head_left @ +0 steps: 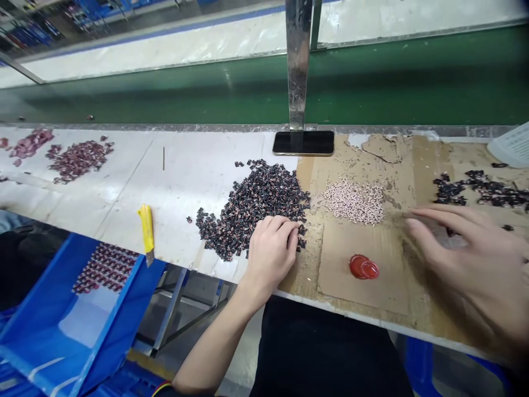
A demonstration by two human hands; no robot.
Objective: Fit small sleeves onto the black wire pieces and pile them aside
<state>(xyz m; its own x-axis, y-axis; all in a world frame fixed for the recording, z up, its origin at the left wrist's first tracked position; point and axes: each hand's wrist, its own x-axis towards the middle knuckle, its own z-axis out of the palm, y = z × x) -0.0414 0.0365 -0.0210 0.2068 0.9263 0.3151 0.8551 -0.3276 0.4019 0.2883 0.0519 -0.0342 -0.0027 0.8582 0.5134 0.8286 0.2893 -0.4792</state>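
Black parts heaped at my curled left grip look unworked, the dark scatter near my blurred right grip possibly done; whether either pinches, I cannot tell.

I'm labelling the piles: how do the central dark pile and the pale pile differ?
The dark pile spreads wider than the pale pile. The left hand is at the dark pile's edge; no hand touches the pale pile. Both are loose heaps of small pieces.
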